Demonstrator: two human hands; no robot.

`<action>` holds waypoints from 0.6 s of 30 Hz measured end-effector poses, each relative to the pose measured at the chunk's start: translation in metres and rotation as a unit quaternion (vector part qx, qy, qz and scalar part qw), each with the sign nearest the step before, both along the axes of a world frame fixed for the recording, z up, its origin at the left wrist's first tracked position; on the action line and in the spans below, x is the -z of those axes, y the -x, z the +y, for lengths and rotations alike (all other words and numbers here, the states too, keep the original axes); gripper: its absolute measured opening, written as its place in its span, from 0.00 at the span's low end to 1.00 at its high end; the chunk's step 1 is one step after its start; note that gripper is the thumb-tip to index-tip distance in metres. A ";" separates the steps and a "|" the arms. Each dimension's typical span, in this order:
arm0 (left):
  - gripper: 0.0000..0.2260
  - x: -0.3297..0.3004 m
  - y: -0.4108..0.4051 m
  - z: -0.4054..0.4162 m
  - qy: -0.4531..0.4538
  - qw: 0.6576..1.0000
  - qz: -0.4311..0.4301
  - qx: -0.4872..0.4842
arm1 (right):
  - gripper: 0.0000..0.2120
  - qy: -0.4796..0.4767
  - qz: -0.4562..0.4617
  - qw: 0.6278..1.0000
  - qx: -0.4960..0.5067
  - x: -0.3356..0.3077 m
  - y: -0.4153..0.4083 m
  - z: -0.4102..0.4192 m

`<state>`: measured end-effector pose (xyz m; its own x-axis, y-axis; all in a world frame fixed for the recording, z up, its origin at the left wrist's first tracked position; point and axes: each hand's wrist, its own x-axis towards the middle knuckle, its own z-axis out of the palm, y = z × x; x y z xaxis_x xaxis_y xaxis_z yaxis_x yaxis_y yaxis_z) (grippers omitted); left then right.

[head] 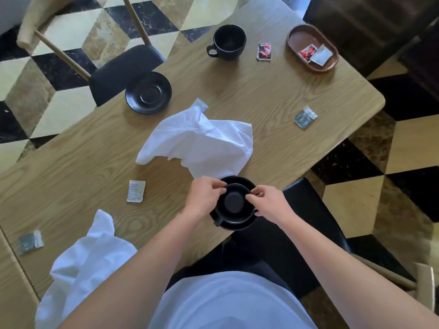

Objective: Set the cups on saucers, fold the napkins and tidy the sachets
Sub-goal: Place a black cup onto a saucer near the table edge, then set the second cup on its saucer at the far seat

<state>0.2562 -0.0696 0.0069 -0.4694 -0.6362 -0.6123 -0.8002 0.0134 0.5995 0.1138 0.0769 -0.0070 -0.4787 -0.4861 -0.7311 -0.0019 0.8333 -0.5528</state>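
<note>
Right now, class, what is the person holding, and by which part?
Both hands, left and right, pinch the rim of a black cup on opposite sides, over a saucer.

Ahead of me a crumpled napkin (199, 141) blocks the way; bare table (273, 96) lies open to its right.

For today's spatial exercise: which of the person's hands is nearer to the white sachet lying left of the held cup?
Left. The left hand grips the cup on the side facing the white sachet; the right hand holds the cup's far side.
</note>
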 end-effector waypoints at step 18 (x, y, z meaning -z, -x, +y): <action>0.07 -0.027 0.022 -0.067 -0.106 0.993 0.056 -0.011 | 0.24 -0.067 0.090 0.985 -0.130 -0.037 0.033 -0.051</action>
